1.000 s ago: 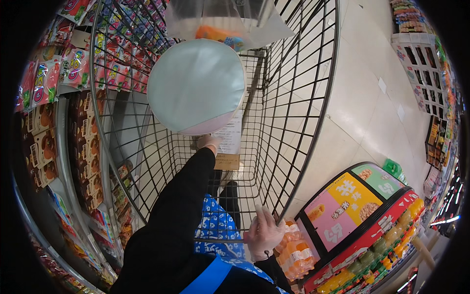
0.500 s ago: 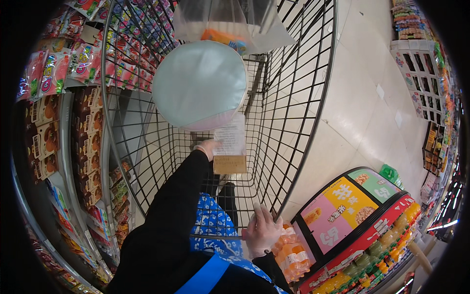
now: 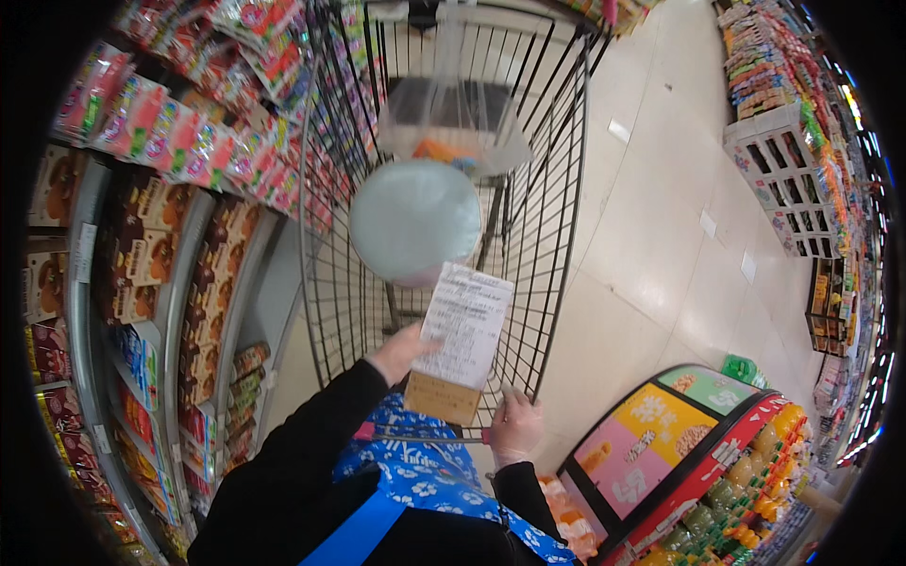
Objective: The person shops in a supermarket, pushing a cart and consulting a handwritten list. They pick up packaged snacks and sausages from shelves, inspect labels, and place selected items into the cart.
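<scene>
"What's at my far left?"

"Curved shelves with grey rails (image 3: 179, 311). Brown boxes (image 3: 222, 292) stand along them, and pink candy bags (image 3: 198, 146) hang or lie higher up, just beside the black wire cart (image 3: 573, 222)."

"And my left hand?"

"Your left hand (image 3: 401, 352) comes in at the near end of the cart, pinching the left edge of a white paper sheet (image 3: 470, 321). Your thumb lies on its face; the other fingers are mostly hidden behind, so I can't tell how they are bent. The sheet, covered in dark writing, tilts a little to the right over the near part of the cart. A brown card (image 3: 442, 399) shows at its lower edge, touching it."

"What's beyond that?"

"A round, pale blue-green thing (image 3: 415, 217) in the cart, just past the sheet. Farther off, a clear plastic bag (image 3: 458, 123) has something orange (image 3: 442, 151) showing through it. Nearer you, the cart handle (image 3: 425, 438) runs across in front of your blue flowered apron (image 3: 425, 481)."

"My right hand?"

"Your right hand (image 3: 517, 426), in a thin clear glove, is at the handle's right end. Its fingers are bent over the cart's corner, but I can't tell how far they close round the bar."

"Further right?"

"Pale floor tiles (image 3: 651, 259), a display with pink, yellow and green panels (image 3: 646, 434), then rows of bottles (image 3: 741, 486) along its red edge. Past them stands a white rack (image 3: 783, 174)."
</scene>
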Demonstrator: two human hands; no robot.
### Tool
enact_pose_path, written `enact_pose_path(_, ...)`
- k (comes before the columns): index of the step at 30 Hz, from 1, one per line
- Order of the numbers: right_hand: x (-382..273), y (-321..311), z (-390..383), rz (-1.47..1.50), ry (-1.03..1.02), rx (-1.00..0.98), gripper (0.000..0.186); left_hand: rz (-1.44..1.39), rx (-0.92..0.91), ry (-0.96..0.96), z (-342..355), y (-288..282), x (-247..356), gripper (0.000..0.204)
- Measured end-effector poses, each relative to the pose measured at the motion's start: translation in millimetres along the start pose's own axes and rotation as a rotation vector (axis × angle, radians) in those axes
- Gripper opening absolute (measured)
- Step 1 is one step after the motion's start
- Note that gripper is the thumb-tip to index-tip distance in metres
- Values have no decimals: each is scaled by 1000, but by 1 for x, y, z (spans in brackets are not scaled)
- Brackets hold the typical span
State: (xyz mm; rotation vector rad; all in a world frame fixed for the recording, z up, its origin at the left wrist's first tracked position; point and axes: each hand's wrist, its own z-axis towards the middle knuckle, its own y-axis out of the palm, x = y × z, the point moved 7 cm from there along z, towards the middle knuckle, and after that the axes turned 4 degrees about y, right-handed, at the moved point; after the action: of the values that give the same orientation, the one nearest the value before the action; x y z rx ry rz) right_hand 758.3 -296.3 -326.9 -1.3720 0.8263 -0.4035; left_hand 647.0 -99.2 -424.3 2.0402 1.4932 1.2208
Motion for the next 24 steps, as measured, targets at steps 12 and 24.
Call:
enact_pose_path(12,41,18,37,-29,-46,49,14,120,18,515,-172,20,95,57)
enact_pose_path(24,98,19,108,-154,-1,-171,20,-345,404,774,-258,46,3,47)
